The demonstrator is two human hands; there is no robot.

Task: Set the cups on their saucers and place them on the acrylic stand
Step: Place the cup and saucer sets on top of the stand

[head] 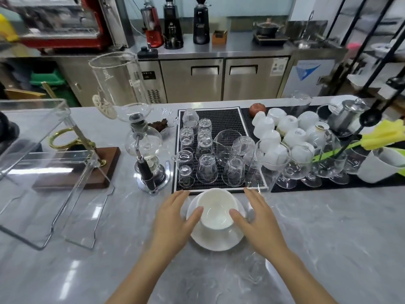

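Cup point(215, 210), plain white and empty, sits upright on its white saucer point(217, 240) on the desk point(328, 238). Left hand point(175, 218) and right hand point(258, 216) flank it, fingers spread, thumbs touching the cup. Lifting unevenly toward the acrylic stand point(43, 172) could slide the cup off.

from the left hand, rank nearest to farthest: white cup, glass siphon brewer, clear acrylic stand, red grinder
1. white cup, touching its thumb
2. glass siphon brewer, up-left
3. clear acrylic stand, far left
4. red grinder, on the back counter

Left hand.
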